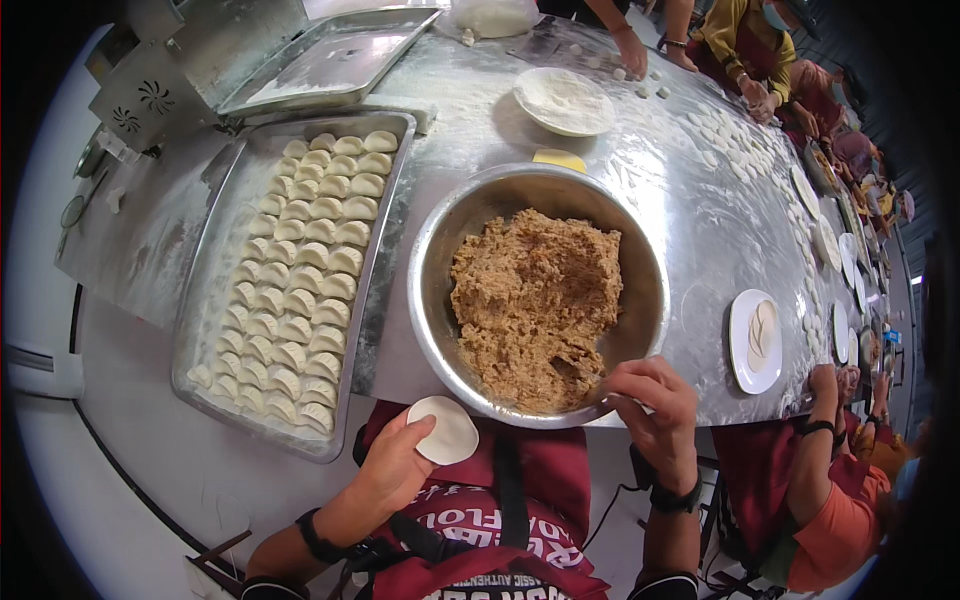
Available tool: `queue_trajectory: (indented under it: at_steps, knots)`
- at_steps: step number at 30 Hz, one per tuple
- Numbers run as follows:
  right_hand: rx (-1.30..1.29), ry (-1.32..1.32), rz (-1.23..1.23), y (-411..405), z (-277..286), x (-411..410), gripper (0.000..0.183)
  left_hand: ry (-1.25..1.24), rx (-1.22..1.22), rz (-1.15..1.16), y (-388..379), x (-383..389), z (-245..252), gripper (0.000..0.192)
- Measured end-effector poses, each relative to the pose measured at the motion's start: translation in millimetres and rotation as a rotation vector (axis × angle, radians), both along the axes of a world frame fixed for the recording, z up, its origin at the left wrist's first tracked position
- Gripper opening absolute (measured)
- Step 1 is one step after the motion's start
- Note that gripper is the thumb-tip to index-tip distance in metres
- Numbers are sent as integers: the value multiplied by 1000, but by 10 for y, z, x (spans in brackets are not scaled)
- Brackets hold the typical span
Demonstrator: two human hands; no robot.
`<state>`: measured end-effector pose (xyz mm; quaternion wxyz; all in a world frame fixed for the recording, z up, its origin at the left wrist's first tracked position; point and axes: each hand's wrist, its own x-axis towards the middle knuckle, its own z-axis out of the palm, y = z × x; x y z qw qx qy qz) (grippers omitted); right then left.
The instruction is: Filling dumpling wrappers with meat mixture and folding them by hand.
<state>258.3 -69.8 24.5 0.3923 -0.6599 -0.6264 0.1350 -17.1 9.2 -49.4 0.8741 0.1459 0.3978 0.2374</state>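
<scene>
My left hand [397, 465] holds a round dough wrapper [444, 431] flat across its fingers, the thumb on top, just below the rim of a large steel bowl [427, 330]. A mass of minced filling [536, 285] fills much of the bowl. Over the bowl's lower right rim, my right hand [656, 409] grips the handle of a utensil [577, 367]; its far end is sunk in the filling, so its shape is partly hidden. Left of the bowl, folded dumplings [300, 277] stand in rows in a metal tray [375, 281].
A plate of flour [564, 101] and a yellow scraper [560, 159] lie beyond the bowl. At right is a white plate [739, 360] with wrappers. Another floured tray [330, 64] stands back left. Several people work along the table's far and right sides; one sits close at right.
</scene>
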Motion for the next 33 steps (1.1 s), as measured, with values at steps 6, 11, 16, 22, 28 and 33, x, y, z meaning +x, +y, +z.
queue_trajectory:
  at_steps: [6, 11, 16, 22, 28, 33]
  knots:
    - [-14, -41, 25, -57, 159, -100, 20, -20, -10, 98, -5, 37, 76, 27]
    - [122, 169, -46, 1, -1, -216, 20, -83, -36, 99, -19, 21, -20, 28]
    - [44, 326, -43, 94, -204, -277, 13, -110, -19, 87, -9, -15, -2, 28]
    - [-21, 493, 54, 99, -217, -292, 9, -109, 17, 111, 37, -36, 20, 26]
    - [-41, 743, 15, 48, -202, -303, 12, -95, 23, 135, 41, 5, 35, 28]
    - [-64, 884, -48, -18, -186, -314, 15, -145, -2, 128, 41, -2, 90, 26]
